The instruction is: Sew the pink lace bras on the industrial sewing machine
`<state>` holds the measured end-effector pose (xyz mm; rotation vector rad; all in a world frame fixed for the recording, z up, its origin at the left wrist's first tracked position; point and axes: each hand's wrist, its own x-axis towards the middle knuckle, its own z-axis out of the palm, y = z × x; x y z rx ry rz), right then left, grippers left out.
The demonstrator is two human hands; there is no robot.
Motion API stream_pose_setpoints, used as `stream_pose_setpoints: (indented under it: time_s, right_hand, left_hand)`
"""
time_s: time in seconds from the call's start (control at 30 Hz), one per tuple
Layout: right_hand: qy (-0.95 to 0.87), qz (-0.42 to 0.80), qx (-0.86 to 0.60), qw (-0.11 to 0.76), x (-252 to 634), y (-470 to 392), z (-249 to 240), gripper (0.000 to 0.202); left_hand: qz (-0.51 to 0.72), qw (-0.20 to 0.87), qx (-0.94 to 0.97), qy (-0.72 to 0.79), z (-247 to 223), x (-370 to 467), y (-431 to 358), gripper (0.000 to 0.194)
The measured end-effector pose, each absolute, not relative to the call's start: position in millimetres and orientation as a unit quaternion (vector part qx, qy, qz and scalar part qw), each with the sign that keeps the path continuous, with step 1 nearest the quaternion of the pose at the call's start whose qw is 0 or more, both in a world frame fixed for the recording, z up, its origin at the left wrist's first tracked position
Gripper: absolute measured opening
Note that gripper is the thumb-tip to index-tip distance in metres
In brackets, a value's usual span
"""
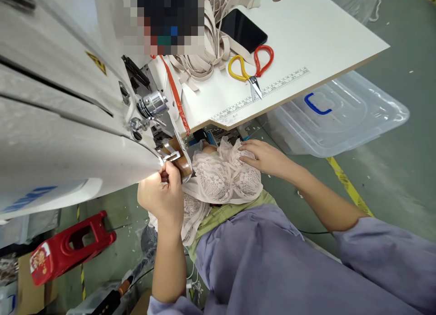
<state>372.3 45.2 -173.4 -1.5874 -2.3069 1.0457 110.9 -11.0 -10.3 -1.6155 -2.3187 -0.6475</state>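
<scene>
Since that lace bra (215,181) below the table's (320,33) edge looks soft and light, its band (240,200) suits gripping, the left hand (161,192) curled, contents unclear, the right hand (260,158) spread.

The lace garment (214,181) is sheer, patterned cloth with a textured, openwork surface. Smooth, glossy white paint coats the sewing machine (85,142); its tension knob (156,104) is polished metal. Straps (200,64) look like matt cloth. The desk (313,29) is smooth, the phone (243,30) glassy. Scissors (252,80) have shiny metal blades, glossy plastic handles. The box lid (371,113) is translucent plastic.
</scene>
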Motion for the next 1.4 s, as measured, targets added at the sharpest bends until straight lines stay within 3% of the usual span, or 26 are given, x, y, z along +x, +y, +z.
stream_pose_setpoints:
  time_s: [0.23, 0.5, 0.83, 1.0, 1.17, 1.4]
  right_hand:
    - [-0.754, 0.401, -0.510, 0.103, 364, 43, -159, 0.057]
    - [-0.778, 0.431, -0.428, 0.161, 333, 44, -121, 0.051]
    - [-0.774, 0.443, -0.415, 0.179, 333, 42, -121, 0.044]
    - [-0.765, 0.450, -0.375, 0.266, 317, 40, -96, 0.032]
    - [-0.788, 0.359, -0.295, 0.404, 270, 53, -56, 0.024]
    - [-0.823, 0.337, -0.229, 0.395, 240, 76, -36, 0.028]
  left_hand:
    - [-0.167, 0.110, -0.549, -0.812, -4, 113, -12, 0.036]
    - [-0.189, 0.132, -0.550, -0.803, -8, 113, -10, 0.036]
    - [-0.172, 0.120, -0.544, -0.813, -6, 113, -9, 0.039]
    - [-0.143, 0.129, -0.560, -0.806, -3, 110, -12, 0.040]
    - [-0.099, 0.133, -0.579, -0.798, 5, 106, -13, 0.040]
    - [-0.047, 0.127, -0.596, -0.792, 15, 95, -12, 0.037]
